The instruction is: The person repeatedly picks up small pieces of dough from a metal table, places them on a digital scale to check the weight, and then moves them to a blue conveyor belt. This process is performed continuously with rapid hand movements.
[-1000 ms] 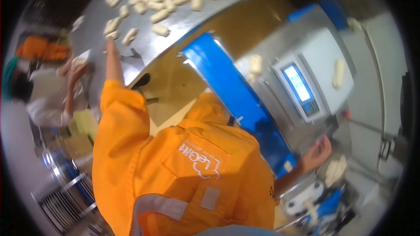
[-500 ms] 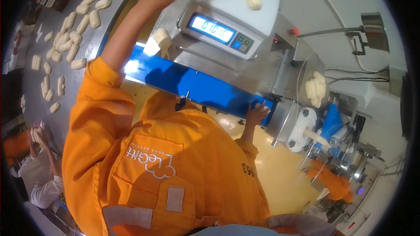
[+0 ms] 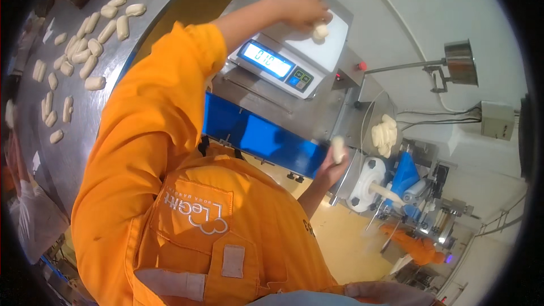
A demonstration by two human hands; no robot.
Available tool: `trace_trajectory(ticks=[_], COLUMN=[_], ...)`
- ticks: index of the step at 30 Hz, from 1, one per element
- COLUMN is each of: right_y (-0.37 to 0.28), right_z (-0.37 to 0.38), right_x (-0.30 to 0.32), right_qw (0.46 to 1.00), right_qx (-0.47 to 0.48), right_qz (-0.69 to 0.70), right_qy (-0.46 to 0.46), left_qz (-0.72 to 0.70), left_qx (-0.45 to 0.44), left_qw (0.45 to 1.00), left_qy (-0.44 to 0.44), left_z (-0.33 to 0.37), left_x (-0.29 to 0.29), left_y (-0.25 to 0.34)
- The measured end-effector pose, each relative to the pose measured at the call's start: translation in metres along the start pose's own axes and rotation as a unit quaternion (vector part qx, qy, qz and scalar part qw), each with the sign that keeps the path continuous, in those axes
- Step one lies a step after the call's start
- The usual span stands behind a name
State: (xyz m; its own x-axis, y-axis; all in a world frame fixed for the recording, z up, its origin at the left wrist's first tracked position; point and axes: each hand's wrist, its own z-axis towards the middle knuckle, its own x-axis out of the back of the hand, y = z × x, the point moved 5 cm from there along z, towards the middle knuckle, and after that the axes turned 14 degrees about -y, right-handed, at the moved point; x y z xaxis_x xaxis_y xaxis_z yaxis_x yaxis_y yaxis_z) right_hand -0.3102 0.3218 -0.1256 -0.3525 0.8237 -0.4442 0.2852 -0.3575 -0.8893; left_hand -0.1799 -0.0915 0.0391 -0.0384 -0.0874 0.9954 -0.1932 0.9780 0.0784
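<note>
A white-topped digital scale (image 3: 283, 68) with a lit display stands on a metal surface in front of me. My left hand (image 3: 305, 8) reaches over its platform, fingers curled over a pale dough piece (image 3: 320, 32); only the near end of that piece shows. Lower right, beside the end of a blue conveyor belt (image 3: 258, 134), my right hand (image 3: 328, 171) is closed around another dough piece (image 3: 338, 150), held upright. To its right, a dough roll (image 3: 388, 194) sticks out of the white round outlet (image 3: 367, 184) of a machine.
Many short dough rolls (image 3: 79, 55) lie on a steel table (image 3: 107, 113) at the left. A heap of dough pieces (image 3: 384, 135) rests right of the scale. A metal cup on an arm (image 3: 460, 62) juts from the wall side. Another person in white (image 3: 37, 215) is at lower left.
My left hand has come down from the upper left onto the dough piece on the scale. My right hand has lifted off the belt's end and now shows a dough piece in it.
</note>
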Motion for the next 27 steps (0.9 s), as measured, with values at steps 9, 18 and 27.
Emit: trace_trajectory(ticks=[9, 18, 27], right_y=[-0.029, -0.009, -0.058], right_z=[0.017, -0.048, -0.055], right_x=[-0.304, -0.275, -0.250], right_qw=[0.679, 0.717, 0.725], right_qx=[0.304, 0.315, 0.346], right_qz=[-0.573, -0.559, -0.580], right_qy=[-0.344, -0.272, -0.135], left_qz=[-0.850, -0.713, -0.586], left_qx=[0.034, 0.225, 0.413], left_qw=[0.397, 0.111, 0.241], left_qy=[0.345, 0.655, 0.654], left_z=[-0.233, -0.605, -0.611], left_x=[-0.064, -0.162, -0.115], left_y=[-0.036, -0.235, -0.379])
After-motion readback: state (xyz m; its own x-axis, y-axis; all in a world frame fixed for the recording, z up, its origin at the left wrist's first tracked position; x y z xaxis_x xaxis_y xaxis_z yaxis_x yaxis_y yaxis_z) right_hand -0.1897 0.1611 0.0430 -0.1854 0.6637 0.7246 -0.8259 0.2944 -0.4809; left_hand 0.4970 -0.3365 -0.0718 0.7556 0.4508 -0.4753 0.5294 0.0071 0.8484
